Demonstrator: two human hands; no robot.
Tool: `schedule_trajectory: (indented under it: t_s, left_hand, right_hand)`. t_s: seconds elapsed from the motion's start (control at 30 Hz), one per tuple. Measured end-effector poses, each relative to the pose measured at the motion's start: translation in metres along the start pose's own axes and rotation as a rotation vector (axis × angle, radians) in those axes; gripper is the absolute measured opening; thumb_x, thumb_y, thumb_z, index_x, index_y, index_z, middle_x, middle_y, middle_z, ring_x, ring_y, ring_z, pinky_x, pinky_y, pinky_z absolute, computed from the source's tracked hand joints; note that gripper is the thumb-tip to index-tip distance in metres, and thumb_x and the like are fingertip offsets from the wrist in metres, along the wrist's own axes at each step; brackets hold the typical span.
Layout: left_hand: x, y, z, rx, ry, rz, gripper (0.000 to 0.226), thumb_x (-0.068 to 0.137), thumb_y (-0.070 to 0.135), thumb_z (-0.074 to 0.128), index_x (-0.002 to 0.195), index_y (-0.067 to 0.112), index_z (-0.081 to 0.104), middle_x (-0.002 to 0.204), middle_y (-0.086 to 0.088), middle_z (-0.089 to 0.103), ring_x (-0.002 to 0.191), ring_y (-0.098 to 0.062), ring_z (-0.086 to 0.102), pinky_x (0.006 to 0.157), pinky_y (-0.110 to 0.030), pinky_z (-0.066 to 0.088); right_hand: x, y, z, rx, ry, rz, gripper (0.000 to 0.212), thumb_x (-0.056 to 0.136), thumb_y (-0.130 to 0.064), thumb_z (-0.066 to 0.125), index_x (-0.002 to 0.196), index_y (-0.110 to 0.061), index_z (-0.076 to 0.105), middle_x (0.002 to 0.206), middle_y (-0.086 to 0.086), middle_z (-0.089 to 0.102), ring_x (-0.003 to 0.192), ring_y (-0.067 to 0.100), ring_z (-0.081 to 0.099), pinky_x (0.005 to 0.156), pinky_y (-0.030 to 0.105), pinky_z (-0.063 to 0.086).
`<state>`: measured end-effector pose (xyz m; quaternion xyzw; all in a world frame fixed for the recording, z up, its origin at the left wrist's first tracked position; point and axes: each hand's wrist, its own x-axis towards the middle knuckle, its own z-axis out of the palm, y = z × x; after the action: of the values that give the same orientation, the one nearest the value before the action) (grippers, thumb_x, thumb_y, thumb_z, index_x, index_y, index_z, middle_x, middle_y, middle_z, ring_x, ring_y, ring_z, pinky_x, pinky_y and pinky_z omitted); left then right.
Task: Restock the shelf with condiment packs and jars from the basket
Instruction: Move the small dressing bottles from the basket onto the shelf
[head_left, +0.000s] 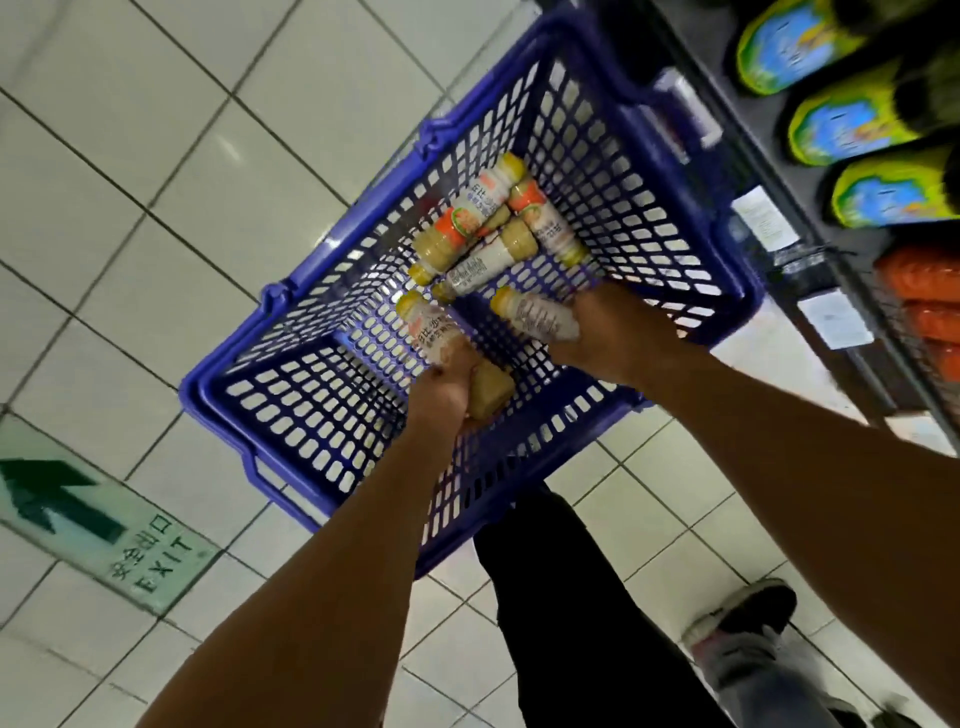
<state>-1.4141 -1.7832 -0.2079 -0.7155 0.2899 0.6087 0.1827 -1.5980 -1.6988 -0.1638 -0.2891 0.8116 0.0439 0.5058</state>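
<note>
A blue plastic basket (311, 395) sits on the tiled floor beside the shelf (810, 291). Both my hands reach into it. My left hand (447, 389) grips a yellow-capped dressing bottle (431, 327) around its lower half. My right hand (608, 332) grips another dressing bottle (535, 314), cap pointing left. Three more bottles (483, 228) lie in a loose heap on the basket's bottom, just beyond my hands. All have white and orange labels and beige contents.
The dark shelf runs along the right edge with price tags (763, 215), green-labelled bottles (852, 130) at the top and orange packs (919, 296) below. A green exit sign (98, 530) is stuck on the floor at left. My leg and shoe (737, 623) are below the basket.
</note>
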Motion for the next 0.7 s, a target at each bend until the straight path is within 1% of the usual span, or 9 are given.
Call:
schedule_trajectory:
  t_s: [0.07,0.17,0.23,0.33,0.43,0.5,0.57,0.67,0.7]
  left_hand:
    - [-0.030,0.005,-0.011,0.081,-0.036,0.177,0.029,0.086,0.049,0.060,0.090,0.020,0.063,0.089,-0.002,0.072,0.086,-0.024,0.071,0.079,-0.048,0.061]
    - [-0.081,0.014,-0.030,0.122,-0.133,0.360,0.032,0.079,0.050,0.059,0.092,0.021,0.066,0.077,0.006,0.075,0.072,-0.015,0.073,0.060,-0.031,0.058]
    - [-0.113,0.022,-0.039,0.124,-0.167,0.420,0.033,0.077,0.051,0.061,0.094,0.023,0.068,0.081,0.006,0.076,0.074,-0.015,0.073,0.066,-0.035,0.058]
    - [-0.165,0.036,-0.053,0.210,-0.205,0.549,0.039,0.069,0.054,0.060,0.092,0.024,0.069,0.092,-0.006,0.074,0.085,-0.024,0.071,0.081,-0.051,0.059]
    - [-0.220,0.050,-0.068,0.270,-0.260,0.658,0.036,0.074,0.047,0.059,0.098,0.021,0.069,0.099,-0.011,0.072,0.096,-0.033,0.069,0.087,-0.058,0.055]
    - [-0.257,0.058,-0.076,0.255,-0.341,0.680,0.025,0.081,0.034,0.060,0.101,0.024,0.069,0.102,-0.012,0.072,0.099,-0.038,0.068,0.088,-0.057,0.056]
    - [-0.294,0.066,-0.082,0.252,-0.364,0.709,0.022,0.083,0.026,0.059,0.103,0.025,0.068,0.100,-0.009,0.073,0.095,-0.034,0.069,0.086,-0.050,0.057]
    - [-0.348,0.077,-0.093,0.291,-0.436,0.760,0.030,0.080,0.028,0.059,0.108,0.028,0.068,0.098,-0.002,0.075,0.090,-0.021,0.072,0.077,-0.034,0.060]
    - [-0.365,0.080,-0.096,0.307,-0.472,0.783,0.029,0.079,0.030,0.059,0.106,0.029,0.069,0.096,0.001,0.076,0.087,-0.018,0.072,0.072,-0.029,0.059]
  right_hand:
    - [-0.025,-0.010,-0.002,0.223,0.011,0.092,0.043,0.084,-0.047,0.074,0.105,-0.011,0.065,0.095,0.010,0.067,0.084,0.028,0.065,0.075,0.039,0.056]
    - [-0.067,-0.029,-0.004,0.536,0.046,0.182,0.044,0.080,-0.051,0.074,0.100,-0.013,0.065,0.090,0.008,0.067,0.083,0.026,0.065,0.072,0.037,0.054]
    - [-0.100,-0.045,-0.011,0.792,0.044,0.187,0.047,0.074,-0.049,0.076,0.103,-0.013,0.068,0.091,0.007,0.071,0.083,0.026,0.069,0.074,0.040,0.057]
    - [-0.153,-0.069,-0.025,1.082,0.066,0.153,0.058,0.066,-0.051,0.077,0.111,-0.014,0.068,0.101,0.010,0.075,0.092,0.029,0.073,0.084,0.052,0.059]
    - [-0.208,-0.090,-0.044,1.288,0.148,0.106,0.067,0.057,-0.053,0.077,0.114,-0.020,0.065,0.103,0.005,0.075,0.087,0.019,0.074,0.071,0.040,0.062]
    - [-0.245,-0.102,-0.056,1.376,0.208,0.076,0.060,0.062,-0.048,0.077,0.115,-0.024,0.062,0.102,0.001,0.074,0.083,0.014,0.074,0.063,0.034,0.059]
    - [-0.280,-0.110,-0.069,1.396,0.276,0.072,0.050,0.072,-0.044,0.076,0.116,-0.026,0.062,0.104,0.000,0.073,0.088,0.016,0.074,0.069,0.039,0.061]
    - [-0.330,-0.125,-0.085,1.477,0.367,0.061,0.021,0.089,-0.033,0.071,0.109,-0.026,0.068,0.097,0.003,0.075,0.085,0.021,0.072,0.075,0.039,0.059]
    - [-0.346,-0.130,-0.090,1.529,0.389,0.049,0.019,0.089,-0.031,0.069,0.108,-0.024,0.069,0.096,0.005,0.074,0.083,0.023,0.071,0.074,0.040,0.057]
